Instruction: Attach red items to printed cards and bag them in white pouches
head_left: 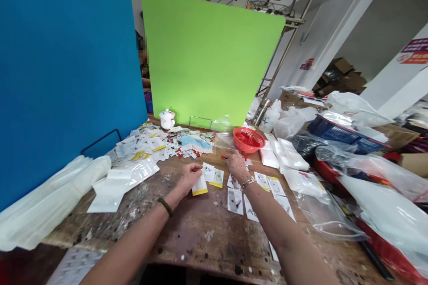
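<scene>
My left hand [190, 177] has its thumb and fingers closed at the upper edge of a small white packet with a yellow strip [199, 185]. Beside it on the wooden table lie two more small packets, one with a yellow strip [217, 177]. My right hand [236, 167] reaches just in front of the red plastic basket [248, 140], its fingers bent together near small red pieces [224, 157]. What those fingers hold, if anything, is too small to make out. Below my right wrist are printed packets [235, 201] in rows, partly covered by the forearm.
A heap of packets [147, 142] and a blue-and-white pile [196, 143] lie at the back left, near a lidded white cup [167, 119]. White sleeves [56, 200] lie far left. Plastic bags [384, 200] crowd the right. Blue [67, 75] and green panels [214, 62] stand behind.
</scene>
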The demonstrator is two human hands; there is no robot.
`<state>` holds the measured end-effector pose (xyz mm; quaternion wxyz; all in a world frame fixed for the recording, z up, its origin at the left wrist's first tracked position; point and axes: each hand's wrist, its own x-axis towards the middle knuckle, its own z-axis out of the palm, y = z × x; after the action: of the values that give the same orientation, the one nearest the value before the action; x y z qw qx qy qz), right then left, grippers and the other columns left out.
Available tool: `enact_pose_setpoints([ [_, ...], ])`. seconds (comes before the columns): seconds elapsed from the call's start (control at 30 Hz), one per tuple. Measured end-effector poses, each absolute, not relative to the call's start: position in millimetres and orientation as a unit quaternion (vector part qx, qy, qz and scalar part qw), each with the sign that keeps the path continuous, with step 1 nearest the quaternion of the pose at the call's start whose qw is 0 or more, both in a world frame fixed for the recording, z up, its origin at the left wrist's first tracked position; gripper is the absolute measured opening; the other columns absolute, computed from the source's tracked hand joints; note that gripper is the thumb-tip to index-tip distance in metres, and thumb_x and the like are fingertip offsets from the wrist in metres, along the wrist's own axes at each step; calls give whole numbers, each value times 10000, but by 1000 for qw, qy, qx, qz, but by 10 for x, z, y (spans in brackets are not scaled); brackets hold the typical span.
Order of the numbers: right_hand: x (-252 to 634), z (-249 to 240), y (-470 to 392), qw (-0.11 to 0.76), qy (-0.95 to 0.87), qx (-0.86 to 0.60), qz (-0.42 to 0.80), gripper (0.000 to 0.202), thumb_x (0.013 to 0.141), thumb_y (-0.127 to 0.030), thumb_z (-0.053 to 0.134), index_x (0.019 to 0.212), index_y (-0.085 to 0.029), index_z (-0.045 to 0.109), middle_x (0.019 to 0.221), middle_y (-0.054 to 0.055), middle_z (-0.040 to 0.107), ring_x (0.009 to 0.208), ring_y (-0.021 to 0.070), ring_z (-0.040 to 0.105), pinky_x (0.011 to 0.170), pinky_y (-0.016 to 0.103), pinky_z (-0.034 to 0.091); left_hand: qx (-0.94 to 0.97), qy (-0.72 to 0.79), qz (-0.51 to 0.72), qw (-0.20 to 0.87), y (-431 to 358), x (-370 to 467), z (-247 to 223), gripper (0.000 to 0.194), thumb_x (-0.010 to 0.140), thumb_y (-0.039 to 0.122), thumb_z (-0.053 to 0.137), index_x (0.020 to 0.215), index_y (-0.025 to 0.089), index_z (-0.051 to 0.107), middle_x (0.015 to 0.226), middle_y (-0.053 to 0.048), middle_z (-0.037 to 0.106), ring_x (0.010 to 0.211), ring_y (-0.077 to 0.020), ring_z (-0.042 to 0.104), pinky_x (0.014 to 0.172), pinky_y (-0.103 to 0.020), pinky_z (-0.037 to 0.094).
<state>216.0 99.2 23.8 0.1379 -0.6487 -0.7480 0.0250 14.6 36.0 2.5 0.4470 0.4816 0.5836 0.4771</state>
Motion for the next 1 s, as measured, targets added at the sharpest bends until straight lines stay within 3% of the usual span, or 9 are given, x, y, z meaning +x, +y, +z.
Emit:
enact_pose_setpoints([
  [0.1, 2135, 216, 1064, 127, -745, -654, 14, 213, 864, -186, 475, 874, -166, 687, 1004, 107, 609, 911, 205, 517, 725, 273, 368, 453, 575, 498, 465, 363, 173, 18, 153, 642, 104, 633, 773, 126, 709, 702, -39, 692, 577, -127, 587, 536, -226, 449],
  [0.23, 2072, 365, 1035, 156, -737, -658, 13, 256, 879, -143, 418, 951, -161, 663, 1070, 131, 605, 978, 225, 516, 732, 286, 368, 414, 568, 528, 477, 364, 167, 18, 108, 639, 110, 643, 734, 125, 693, 680, -32, 677, 562, -123, 577, 523, -226, 444],
  [0.4, 1818, 531, 652, 228, -718, -612, 241, 257, 854, -285, 468, 751, -155, 664, 671, 31, 626, 616, 152, 536, 566, 248, 367, 383, 542, 551, 506, 335, 182, 74, 93, 611, 126, 672, 703, 133, 677, 634, -11, 651, 536, -117, 561, 520, -228, 445],
  [0.5, 1676, 467, 300, 261, -699, -549, 376, 220, 786, -316, 519, 696, -159, 643, 584, -8, 597, 534, 124, 501, 520, 231, 358, 373, 513, 549, 545, 257, 235, 144, 110, 612, 157, 681, 719, 132, 669, 640, -13, 653, 522, -114, 559, 521, -233, 452],
  [0.67, 1633, 367, -93, 309, -678, -595, 301, 191, 738, -310, 521, 667, -169, 629, 637, 24, 647, 598, 145, 558, 569, 242, 388, 358, 469, 531, 607, 41, 279, 241, 218, 668, 302, 678, 796, 128, 655, 659, -20, 646, 508, -119, 556, 494, -245, 444],
  [0.8, 1696, 322, -252, 317, -689, -596, 263, 194, 705, -344, 528, 584, -196, 558, 583, 28, 621, 577, 163, 561, 557, 256, 391, 405, 465, 507, 603, -168, 297, 207, 243, 608, 200, 726, 832, 124, 671, 693, -6, 648, 560, -96, 549, 563, -223, 443],
  [0.9, 1757, 200, -310, 333, -673, -580, 316, 204, 677, -403, 568, 636, -212, 509, 588, 17, 608, 550, 172, 563, 524, 264, 397, 465, 486, 473, 570, -244, 334, 122, 207, 645, 154, 668, 847, 120, 688, 726, -20, 670, 633, -116, 581, 623, -237, 456],
  [1.0, 1796, 70, -329, 309, -660, -571, 378, 142, 682, -312, 554, 776, -223, 495, 574, -27, 591, 520, 162, 558, 512, 256, 396, 555, 514, 404, 515, -167, 259, 97, 252, 663, 157, 651, 906, 125, 708, 779, -44, 705, 690, -152, 613, 649, -262, 470],
])
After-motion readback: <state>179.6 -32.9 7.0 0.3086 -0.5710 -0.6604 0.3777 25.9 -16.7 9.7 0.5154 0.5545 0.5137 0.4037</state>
